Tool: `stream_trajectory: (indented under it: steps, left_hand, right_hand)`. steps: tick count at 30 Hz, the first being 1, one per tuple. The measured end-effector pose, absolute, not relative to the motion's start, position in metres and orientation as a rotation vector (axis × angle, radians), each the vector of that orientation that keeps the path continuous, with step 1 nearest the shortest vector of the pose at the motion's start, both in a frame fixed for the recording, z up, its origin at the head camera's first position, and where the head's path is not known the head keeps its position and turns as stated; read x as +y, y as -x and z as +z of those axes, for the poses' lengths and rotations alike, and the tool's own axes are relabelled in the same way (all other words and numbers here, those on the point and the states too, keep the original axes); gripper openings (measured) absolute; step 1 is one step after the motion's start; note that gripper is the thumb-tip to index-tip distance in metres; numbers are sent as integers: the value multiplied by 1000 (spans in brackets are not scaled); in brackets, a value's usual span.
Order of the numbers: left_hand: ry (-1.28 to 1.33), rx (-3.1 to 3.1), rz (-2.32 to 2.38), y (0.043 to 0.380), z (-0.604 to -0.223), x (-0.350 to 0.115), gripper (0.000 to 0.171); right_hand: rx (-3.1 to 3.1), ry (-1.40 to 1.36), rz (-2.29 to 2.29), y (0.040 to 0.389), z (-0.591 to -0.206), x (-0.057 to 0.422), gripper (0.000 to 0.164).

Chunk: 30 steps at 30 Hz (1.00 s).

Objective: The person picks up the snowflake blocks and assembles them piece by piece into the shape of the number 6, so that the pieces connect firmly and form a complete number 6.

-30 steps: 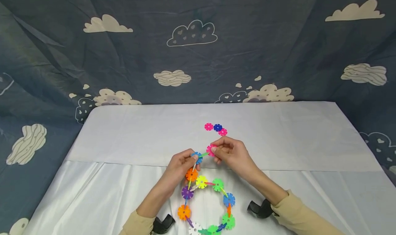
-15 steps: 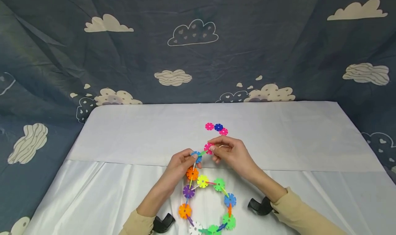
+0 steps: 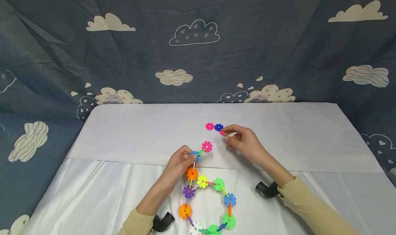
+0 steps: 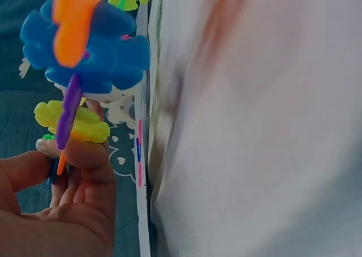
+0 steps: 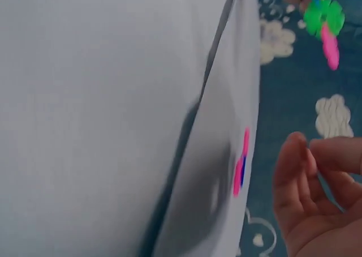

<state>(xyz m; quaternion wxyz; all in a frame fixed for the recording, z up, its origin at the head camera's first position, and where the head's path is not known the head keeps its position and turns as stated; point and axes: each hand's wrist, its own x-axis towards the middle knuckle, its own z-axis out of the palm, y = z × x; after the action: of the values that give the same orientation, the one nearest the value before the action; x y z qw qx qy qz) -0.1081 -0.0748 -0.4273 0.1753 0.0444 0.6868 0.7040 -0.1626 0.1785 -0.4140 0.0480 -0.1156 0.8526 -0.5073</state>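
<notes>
My left hand [image 3: 177,166] pinches a blue notched flower disc [image 3: 195,156] between thumb and fingers. It belongs to a chain of interlocked plastic discs. Off the blue disc, a green disc [image 3: 201,152] seen edge-on leads to a pink disc [image 3: 207,146] at the chain's free end. Below, an orange disc [image 3: 192,173] and a purple disc [image 3: 189,191] lead into a closed ring. My right hand [image 3: 247,143] holds nothing, fingers loosely bent. Its fingertips overlap a loose pink disc [image 3: 221,133] in the head view, partly hiding it; the right wrist view shows the palm bare.
Beside that disc lie a dark blue disc [image 3: 218,127] and another pink disc [image 3: 209,126] on the white tablecloth [image 3: 139,135]. The ring's lower part, with a white disc [image 3: 195,228], runs to the picture's bottom edge. A dark cloud-print cloth [image 3: 198,66] hangs behind the table.
The right hand has let go of the pink disc at the chain's end and moved up and right to the loose discs. The left hand keeps its hold on the blue disc.
</notes>
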Motion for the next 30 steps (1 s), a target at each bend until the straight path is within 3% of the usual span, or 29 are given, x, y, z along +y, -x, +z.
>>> stream_trajectory:
  steps: [7, 13, 21, 30]
  left_hand:
    - [-117, 1912, 2005, 108, -427, -75, 11]
    - [-151, 1940, 1970, 107, -427, -78, 30]
    - [-190, 2007, 1918, 107, -427, -78, 42]
    - [-172, 2059, 1899, 106, -426, -77, 43]
  right_hand:
    - [2806, 340, -1166, 183, -417, 186, 26]
    - [2815, 353, -1031, 202, -424, 187, 31]
    - [2780, 347, -968, 214, -426, 186, 36]
    - [2792, 370, -888, 209, -423, 186, 13]
